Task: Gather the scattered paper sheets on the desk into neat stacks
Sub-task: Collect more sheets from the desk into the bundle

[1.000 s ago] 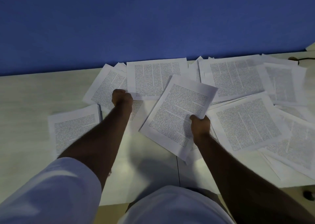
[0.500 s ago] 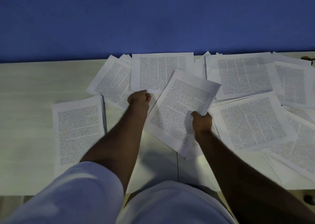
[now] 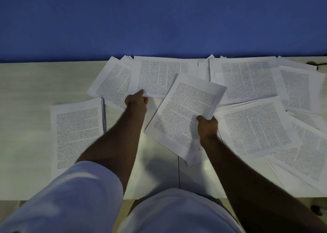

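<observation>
- Neat stack (image 3: 77,133) of printed sheets at left on the table (image 3: 26,108) — squared edges, its near corner hidden under a white sleeve (image 3: 70,193).
- Left hand (image 3: 136,100): arm stretched forward, thumb and fingers pinching the near edge of a flat sheet (image 3: 159,77) by the blue wall (image 3: 159,20).
- Angled sheet (image 3: 110,82) lies just left of that one, partly under it.
- Right hand (image 3: 207,125): closed on the right edge of a small bundle (image 3: 184,116), tilted, raised off the table — sheet count unclear.
- Right side: loose sheets (image 3: 256,126) overlap in a messy spread, some cut off by the frame edge.
- Text is too blurred to read.
- Dark object (image 3: 313,63) far right, unidentifiable.
</observation>
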